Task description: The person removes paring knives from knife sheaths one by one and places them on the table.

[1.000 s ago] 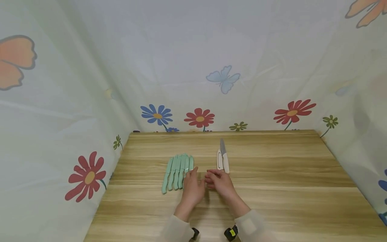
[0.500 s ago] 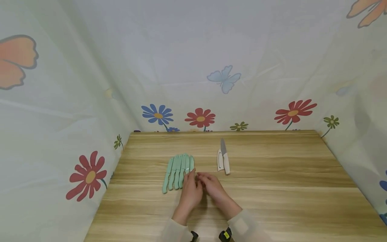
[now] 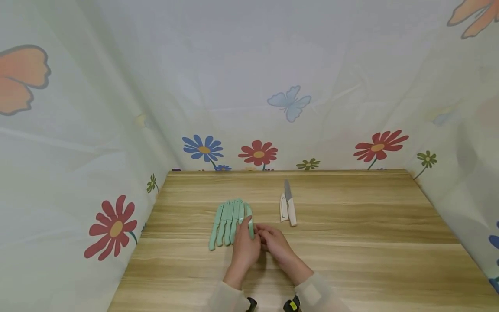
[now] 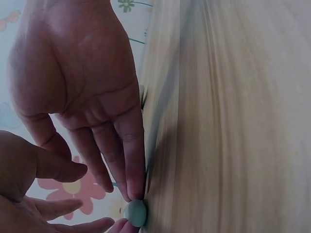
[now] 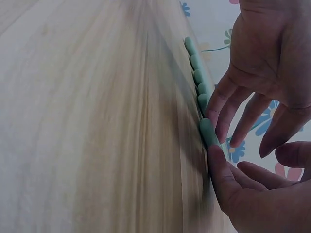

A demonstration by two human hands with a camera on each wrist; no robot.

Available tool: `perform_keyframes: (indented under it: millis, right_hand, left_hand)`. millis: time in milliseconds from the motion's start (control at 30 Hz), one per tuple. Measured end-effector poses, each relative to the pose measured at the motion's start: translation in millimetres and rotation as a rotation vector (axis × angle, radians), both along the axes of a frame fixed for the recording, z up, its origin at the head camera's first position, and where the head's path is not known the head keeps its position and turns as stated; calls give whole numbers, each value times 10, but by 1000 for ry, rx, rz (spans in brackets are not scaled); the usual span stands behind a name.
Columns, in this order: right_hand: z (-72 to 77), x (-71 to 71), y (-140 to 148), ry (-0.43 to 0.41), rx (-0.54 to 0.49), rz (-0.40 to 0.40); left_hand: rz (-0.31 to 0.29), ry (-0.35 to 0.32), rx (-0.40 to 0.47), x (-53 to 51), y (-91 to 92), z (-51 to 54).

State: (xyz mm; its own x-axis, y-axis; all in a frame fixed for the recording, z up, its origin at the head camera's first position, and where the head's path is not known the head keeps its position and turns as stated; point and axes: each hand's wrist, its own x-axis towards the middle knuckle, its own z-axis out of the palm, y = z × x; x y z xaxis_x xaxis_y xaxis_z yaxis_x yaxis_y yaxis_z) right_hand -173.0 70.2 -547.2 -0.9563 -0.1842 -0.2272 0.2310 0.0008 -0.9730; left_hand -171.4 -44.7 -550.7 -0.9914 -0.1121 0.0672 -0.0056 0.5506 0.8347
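Near the middle of the table, my left hand [image 3: 245,247] and right hand [image 3: 277,245] meet at the rightmost green-handled knife [image 3: 251,226]. In the right wrist view, the left hand's fingertips touch one side of this knife's handle [image 5: 207,131], while the right hand's fingers reach its other side. The fingers of both hands look fairly straight. The handle's rounded end [image 4: 136,212] shows between the fingertips in the left wrist view. Several more green knives [image 3: 223,229], their blades apparently covered in green, lie side by side just left of it.
Beyond my right hand lies a knife [image 3: 290,208] with a white handle and a bare grey blade. A white sheath [image 3: 283,210] lies along its left side. The wood-grain table [image 3: 351,216] meets a flower-printed sheet [image 3: 331,86] at the back.
My right hand has moved left to meet the left hand. The rightmost green knife has shifted slightly right, away from the row, and more of its handle shows. The white knife has not moved.
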Motion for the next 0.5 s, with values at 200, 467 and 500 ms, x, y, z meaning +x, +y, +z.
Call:
perform_keyframes:
  millis: [200,467,500]
  right_hand:
    - [-15,14,32,-12,2,-28]
    - [-30,56,70,-22,6,-51]
    - [-28,65,70,-19,5,-54]
  left_hand:
    - [37,23,-4,-29,30,-23]
    - [69,-19,-18,-80,43,-70]
    - [71,-20,-28,-84,45,-81]
